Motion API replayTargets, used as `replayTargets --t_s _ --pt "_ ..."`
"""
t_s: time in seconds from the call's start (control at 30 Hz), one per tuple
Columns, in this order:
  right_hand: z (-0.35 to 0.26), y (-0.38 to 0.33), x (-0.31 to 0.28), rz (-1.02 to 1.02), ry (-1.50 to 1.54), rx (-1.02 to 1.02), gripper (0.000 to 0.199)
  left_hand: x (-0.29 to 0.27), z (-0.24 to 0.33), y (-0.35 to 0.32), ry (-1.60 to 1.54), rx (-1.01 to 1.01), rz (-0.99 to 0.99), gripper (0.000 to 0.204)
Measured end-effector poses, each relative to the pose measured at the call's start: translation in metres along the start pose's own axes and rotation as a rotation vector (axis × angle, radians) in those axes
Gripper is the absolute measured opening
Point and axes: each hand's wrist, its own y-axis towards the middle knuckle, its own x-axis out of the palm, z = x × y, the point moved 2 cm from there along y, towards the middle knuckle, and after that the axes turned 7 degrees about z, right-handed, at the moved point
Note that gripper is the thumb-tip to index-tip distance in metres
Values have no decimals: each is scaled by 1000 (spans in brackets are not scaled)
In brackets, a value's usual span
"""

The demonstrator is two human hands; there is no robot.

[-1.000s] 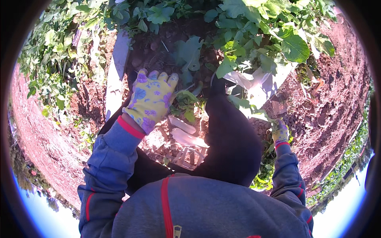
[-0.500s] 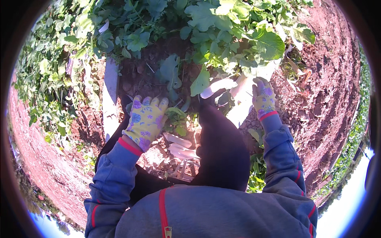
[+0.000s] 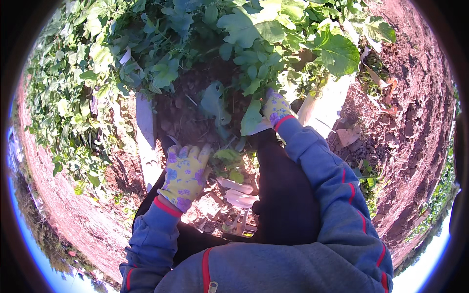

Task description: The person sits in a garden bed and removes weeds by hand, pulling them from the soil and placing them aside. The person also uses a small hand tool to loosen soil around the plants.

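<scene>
My right hand (image 3: 277, 107), in a yellow glove with purple flowers, reaches into the low edge of a leafy green plant (image 3: 264, 58). Leaves cover its fingertips, so I cannot see what they touch. A broad leaf (image 3: 251, 117) hangs just left of that hand. Above my bent left leg is my left hand (image 3: 185, 176), in a matching glove. Its fingers curl downward, and whatever lies under them is hidden. Beside its thumb are small green leaves (image 3: 229, 158), and pale, flat pieces (image 3: 239, 198) lie on the ground between my legs.
A pale, flat strip (image 3: 145, 132) stretches along the soil on the left, and a wider bright one (image 3: 326, 105) lies on the right. Dense foliage (image 3: 88, 88) fills the far left. Bare reddish soil (image 3: 410, 122) spreads out to the right, with dry leaves (image 3: 388, 90) on it.
My right hand has moved left from the bright strip into the leaves. The left hand keeps its place by the small leaves, while the whole view has shifted slightly.
</scene>
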Motion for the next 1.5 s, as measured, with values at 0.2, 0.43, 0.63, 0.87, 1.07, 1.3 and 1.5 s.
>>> replayTargets --t_s 0.2,0.43,0.63,0.87,1.07,1.3,1.5 --pt "22 10 -23 281 264 98 29 0 0 3 -6 -2 -10 52" --pt "126 51 -66 542 85 152 29 0 -2 8 -4 -6 -42 51" --pt "158 93 -100 277 -194 264 31 4 -4 7 10 20 -56 52" --pt "147 103 -89 43 -364 309 35 6 -4 8 -20 -2 -60 51" --pt "120 103 -66 -108 -376 314 38 6 -5 7 -4 0 -31 53" --pt "105 104 -42 -82 -577 101 32 4 -2 7 9 8 -60 55" --pt "140 153 -44 -366 -818 -584 29 6 -7 13 17 13 -56 56"
